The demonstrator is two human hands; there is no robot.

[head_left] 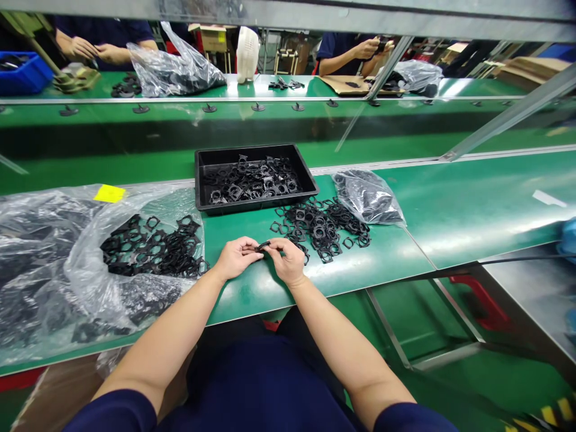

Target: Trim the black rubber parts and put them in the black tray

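Between my two hands is a small black plastic part [261, 246], held up over the green bench and partly hidden by fingers. My left hand [237, 258] pinches its left side, and my right hand [287, 259] pinches the right side. Loose black ring-shaped parts [320, 231] lie in a pile just right of my right hand. To the left, an open clear plastic bag [90, 258] spills more black ring parts [153, 246]. Beyond my hands stands a black tray [256, 207] holding many similar parts.
A second clear bag [369, 195] of black parts lies behind the right pile. Small black pieces [209, 108] sit spaced along the green strip beyond. Across it, two co-workers' hands [96, 51] handle parts. A slanted metal post [508, 114] rises at right.
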